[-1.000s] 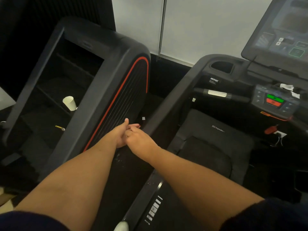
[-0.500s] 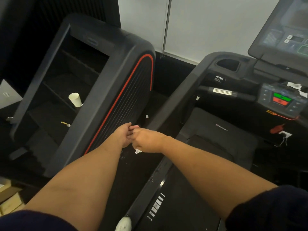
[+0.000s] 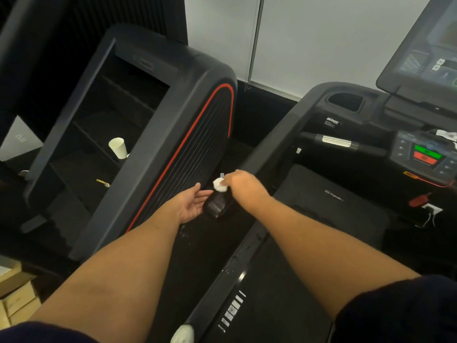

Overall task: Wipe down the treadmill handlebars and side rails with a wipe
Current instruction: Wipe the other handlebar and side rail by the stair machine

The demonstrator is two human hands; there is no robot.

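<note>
Pinching 1 bunched white wipe in the right hand, fingers curled round it, and pressing it onto the near end of the handrail, just ahead of the left hand. Holding that left hand released, palm up, fingers straight, just beside the rail end; touching or not, cannot tell. Risking, in my judgement, a drop onto the floor beneath both hands, so small a wad offering little grip; also risking missed strips along the rail. Counting 2 hands, 1 wipe, 1 handrail under the right hand, 1 side rail below the right forearm, 1 sensor handlebar well ahead of the right hand, 1 paper cup beyond the left hand.
</note>
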